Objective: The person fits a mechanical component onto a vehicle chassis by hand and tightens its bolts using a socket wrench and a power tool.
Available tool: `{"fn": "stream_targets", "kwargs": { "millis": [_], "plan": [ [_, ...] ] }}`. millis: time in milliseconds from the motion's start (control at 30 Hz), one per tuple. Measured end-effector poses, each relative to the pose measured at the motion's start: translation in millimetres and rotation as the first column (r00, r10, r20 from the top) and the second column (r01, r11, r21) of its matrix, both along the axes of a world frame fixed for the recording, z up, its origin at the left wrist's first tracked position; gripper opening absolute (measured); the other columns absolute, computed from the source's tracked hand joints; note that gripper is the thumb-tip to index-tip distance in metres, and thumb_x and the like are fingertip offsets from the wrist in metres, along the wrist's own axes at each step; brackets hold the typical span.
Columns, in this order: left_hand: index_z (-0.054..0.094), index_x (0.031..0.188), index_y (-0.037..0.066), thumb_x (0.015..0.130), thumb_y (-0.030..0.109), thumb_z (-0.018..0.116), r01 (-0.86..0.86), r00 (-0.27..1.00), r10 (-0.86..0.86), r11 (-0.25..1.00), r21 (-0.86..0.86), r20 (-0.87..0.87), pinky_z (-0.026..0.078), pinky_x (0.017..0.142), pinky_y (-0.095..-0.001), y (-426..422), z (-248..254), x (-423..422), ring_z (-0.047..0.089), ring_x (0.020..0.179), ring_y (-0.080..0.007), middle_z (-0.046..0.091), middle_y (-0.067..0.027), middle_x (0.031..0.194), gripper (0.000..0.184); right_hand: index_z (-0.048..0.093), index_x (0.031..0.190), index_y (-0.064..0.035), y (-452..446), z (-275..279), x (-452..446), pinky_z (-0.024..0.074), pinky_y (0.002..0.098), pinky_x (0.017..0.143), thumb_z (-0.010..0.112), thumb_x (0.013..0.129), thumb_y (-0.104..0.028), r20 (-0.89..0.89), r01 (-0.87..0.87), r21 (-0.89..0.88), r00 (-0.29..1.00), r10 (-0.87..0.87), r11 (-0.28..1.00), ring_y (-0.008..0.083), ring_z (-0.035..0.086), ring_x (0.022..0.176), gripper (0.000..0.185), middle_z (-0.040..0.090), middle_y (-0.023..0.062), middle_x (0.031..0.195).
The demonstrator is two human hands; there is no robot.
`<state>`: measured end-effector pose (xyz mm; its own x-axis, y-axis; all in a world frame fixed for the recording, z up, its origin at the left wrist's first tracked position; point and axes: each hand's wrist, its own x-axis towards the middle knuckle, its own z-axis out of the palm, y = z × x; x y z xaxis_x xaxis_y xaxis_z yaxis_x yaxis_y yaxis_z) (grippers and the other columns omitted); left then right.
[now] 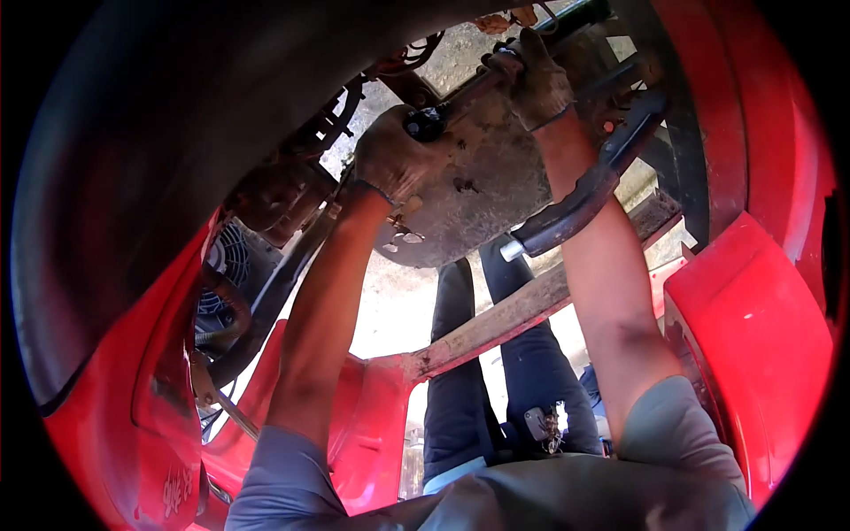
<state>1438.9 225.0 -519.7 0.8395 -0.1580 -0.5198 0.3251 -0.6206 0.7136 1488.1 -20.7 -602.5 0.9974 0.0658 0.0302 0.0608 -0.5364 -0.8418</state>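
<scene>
My left hand (396,157), in a soiled work glove, is closed at the near end of a dark metal rod (474,95), beside its black rounded end (425,124). My right hand (538,84), gloved as well, is wrapped around the rod's far end, where the fingers partly hide it. Just below both hands lies a worn, stained metal plate (482,190) with a rounded edge. A thick black bent tube (567,217) with a pale tip crosses in front of my right forearm. What the rod joins at its far end is hidden.
Red body panels (753,345) enclose both sides. A rusty crossbar (496,323) spans below my forearms. At the left are a caged fan (232,257), a hose (232,310) and dark machine parts (283,199). A large dark surface (177,159) overhangs the upper left.
</scene>
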Motion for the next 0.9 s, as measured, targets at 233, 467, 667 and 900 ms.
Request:
{"fn": "stream_targets", "kwargs": {
  "millis": [233, 467, 667, 900],
  "plan": [
    [0.073, 0.101, 0.003, 0.074, 0.049, 0.085, 0.031, 0.999, -0.028, 0.986, 0.161, -0.024, 0.058, 0.079, -0.0386, -12.0, 14.9, 5.1, 0.074, 0.084, -0.0278, 0.076, -0.013, 0.089, 0.054, 0.055, 0.132, -0.0044, 4.7, 12.8, -2.3, 0.0582, 0.0425, 0.069, 0.069, 0.094, -0.012, 0.162, 0.081, -0.238, 0.986, -0.042, 0.968, 0.0321, 0.074, 0.086, 0.041, 0.072, 0.0185, 0.095],
    [0.074, 0.101, 0.005, 0.072, 0.048, 0.086, 0.038, 0.999, -0.039, 0.988, 0.148, 0.006, 0.058, 0.079, -0.0383, -18.6, 32.5, 10.7, 0.075, 0.085, -0.0266, 0.077, -0.0134, 0.092, 0.053, 0.058, 0.124, -0.0024, 6.7, 10.8, 5.8, 0.0574, 0.0452, 0.069, 0.074, 0.089, -0.014, 0.164, 0.129, -0.196, 0.982, -0.097, 0.972, 0.0378, 0.073, 0.084, 0.04, 0.073, 0.0199, 0.094],
    [0.073, 0.094, 0.002, 0.08, 0.05, 0.079, 0.172, 0.982, -0.158, 0.974, 0.15, -0.1, 0.058, 0.071, -0.0339, -17.5, -7.3, 11.7, 0.075, 0.077, -0.0233, 0.076, -0.0145, 0.085, 0.05, 0.062, 0.107, -0.011, 22.2, 22.4, 0.4, 0.0544, 0.0288, 0.064, 0.071, 0.095, -0.052, -0.645, 0.658, 0.701, 0.749, -0.149, 0.275, 0.0155, 0.07, 0.073, 0.043, 0.064, 0.0002, 0.082],
    [0.074, 0.077, 0.001, 0.079, 0.053, 0.074, 0.307, 0.948, -0.251, 0.886, 0.346, -0.198, 0.058, 0.068, -0.0387, -62.4, -10.2, 46.4, 0.075, 0.079, -0.0347, 0.074, -0.0201, 0.079, 0.052, 0.066, 0.117, -0.0084, 10.9, 22.5, -11.9, 0.0565, 0.035, 0.083, 0.068, 0.096, -0.035, -0.548, 0.443, 0.547, 0.831, -0.096, 0.71, 0.0241, 0.071, 0.095, 0.034, 0.071, 0.0104, 0.104]
  ]
}}
